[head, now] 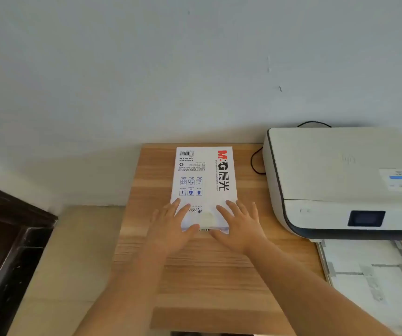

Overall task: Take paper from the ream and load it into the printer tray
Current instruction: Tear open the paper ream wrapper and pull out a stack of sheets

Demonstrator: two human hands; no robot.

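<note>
A white wrapped ream of paper [203,175] with red and black print lies flat on the wooden table [209,275], its short end towards me. My left hand [171,226] rests on the ream's near left corner with straight, spread fingers. My right hand [240,225] lies the same way on the near right corner. The thumbs point at the ream's near end flap. To the right stands a white printer [340,180] with a dark screen. Its paper tray [374,277] is pulled out towards me and shows grey guides.
A black cable [255,163] loops between the ream and the printer. The grey wall runs right behind the table. A dark wooden frame [8,238] and a beige floor [69,263] lie to the left, beyond the table's left edge.
</note>
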